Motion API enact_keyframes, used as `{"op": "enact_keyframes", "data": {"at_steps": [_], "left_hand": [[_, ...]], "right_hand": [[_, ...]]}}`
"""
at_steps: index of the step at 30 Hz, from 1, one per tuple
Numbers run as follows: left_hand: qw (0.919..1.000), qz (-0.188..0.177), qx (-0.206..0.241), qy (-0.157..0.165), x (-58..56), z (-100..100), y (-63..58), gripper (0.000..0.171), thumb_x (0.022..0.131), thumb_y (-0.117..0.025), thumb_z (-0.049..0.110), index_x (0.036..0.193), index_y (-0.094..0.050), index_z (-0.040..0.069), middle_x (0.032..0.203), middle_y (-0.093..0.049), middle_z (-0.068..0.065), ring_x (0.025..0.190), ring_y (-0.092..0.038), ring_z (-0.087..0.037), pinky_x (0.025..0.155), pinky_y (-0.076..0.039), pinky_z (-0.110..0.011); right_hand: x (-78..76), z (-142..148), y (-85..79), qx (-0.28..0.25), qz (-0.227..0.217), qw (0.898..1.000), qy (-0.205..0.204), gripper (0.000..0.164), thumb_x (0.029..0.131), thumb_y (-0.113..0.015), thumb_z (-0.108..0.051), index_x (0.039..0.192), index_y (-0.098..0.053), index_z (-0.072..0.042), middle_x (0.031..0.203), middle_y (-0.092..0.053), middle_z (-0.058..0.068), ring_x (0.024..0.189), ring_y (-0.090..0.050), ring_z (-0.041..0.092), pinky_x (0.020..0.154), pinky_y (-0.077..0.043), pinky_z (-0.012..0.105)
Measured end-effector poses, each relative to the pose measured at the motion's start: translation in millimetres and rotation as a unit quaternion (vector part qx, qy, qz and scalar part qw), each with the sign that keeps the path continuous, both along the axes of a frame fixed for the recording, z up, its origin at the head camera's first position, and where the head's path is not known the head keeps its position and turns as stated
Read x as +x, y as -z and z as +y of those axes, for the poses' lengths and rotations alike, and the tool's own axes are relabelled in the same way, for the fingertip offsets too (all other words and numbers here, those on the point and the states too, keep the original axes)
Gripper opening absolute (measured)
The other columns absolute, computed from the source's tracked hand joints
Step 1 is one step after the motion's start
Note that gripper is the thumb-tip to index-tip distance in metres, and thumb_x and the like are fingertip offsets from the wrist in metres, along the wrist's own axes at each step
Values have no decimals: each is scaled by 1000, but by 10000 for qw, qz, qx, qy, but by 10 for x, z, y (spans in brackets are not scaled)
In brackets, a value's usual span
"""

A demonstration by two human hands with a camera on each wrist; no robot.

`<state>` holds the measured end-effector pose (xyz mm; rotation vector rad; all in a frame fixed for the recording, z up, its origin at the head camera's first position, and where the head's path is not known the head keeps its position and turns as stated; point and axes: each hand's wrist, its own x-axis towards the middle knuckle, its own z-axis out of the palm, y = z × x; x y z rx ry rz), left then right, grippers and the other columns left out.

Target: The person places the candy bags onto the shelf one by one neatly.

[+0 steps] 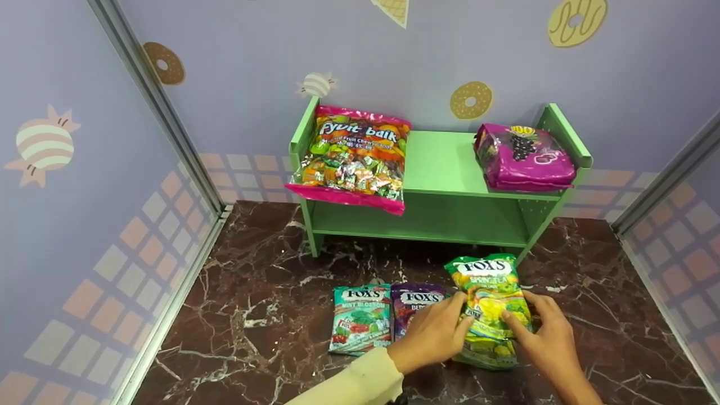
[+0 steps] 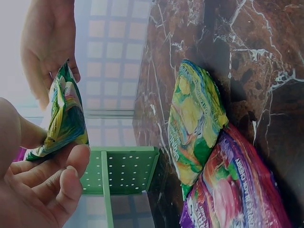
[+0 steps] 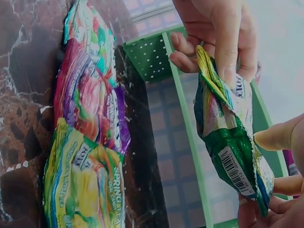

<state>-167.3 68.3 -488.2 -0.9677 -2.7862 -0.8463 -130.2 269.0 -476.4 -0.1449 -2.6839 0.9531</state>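
Observation:
Both hands hold a green and yellow Fox's Spring Tea candy bag (image 1: 488, 284), raised above the floor. My left hand (image 1: 436, 332) pinches its left edge, thumb on one face and fingers on the other. My right hand (image 1: 545, 334) grips the opposite edge, its thumb across the front. The right wrist view shows the bag's green back with a barcode. Beneath it, a second Spring Tea bag (image 3: 85, 185) lies on the floor, partly covered in the head view. Beside that lie a purple Fox's Berries bag (image 3: 92, 97), overlapped by my left hand in the head view, and a teal Mint Blossom bag (image 1: 363, 320).
A green two-tier shelf (image 1: 441, 163) stands behind the bags against the wall. Its top carries a large fruit chewy candy bag (image 1: 357, 160) at left, overhanging the front edge, and a magenta grape-print bag (image 1: 526, 160) at right. Walls enclose the dark marbled floor (image 1: 253, 315).

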Motion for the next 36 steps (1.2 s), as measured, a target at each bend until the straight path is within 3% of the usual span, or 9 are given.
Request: {"op": "enact_keyframes", "data": {"at_steps": [17,26,33,36], "left_hand": [[9990,346,267,115,-52,-204,-207,24,102,-47,27,119,-51,11,72,-44,6,50,-32,-3,43,-24,-15],[9993,363,29,-94,-92,-294,-357,27,102,-46,31,121,-52,12,73,-48,5,49,-33,-5,44,-24,-17],[9988,488,-8,-104,-133,-356,-425,27,103,-45,30,121,-51,11,74,-48,4,51,-34,-5,45,-24,-17],[9983,575,37,-121,-162,-379,-455,25,103,-46,30,119,-51,11,74,-48,4,50,-33,-6,44,-23,-17]], "right_hand": [[-65,-156,-161,-9,476,9984,-307,51,84,-76,-18,129,-58,0,109,-59,9,84,-53,9,67,-44,22],[-124,-241,-276,-104,531,9975,-451,51,87,-73,-19,131,-56,1,113,-57,12,94,-60,25,68,-44,23],[-194,-304,-328,10,755,9960,-481,49,86,-73,-14,129,-57,1,110,-58,11,86,-55,18,67,-44,24],[-224,-330,-353,-3,802,9955,-507,48,86,-73,-13,129,-57,2,111,-58,12,90,-58,21,71,-46,28]]}}
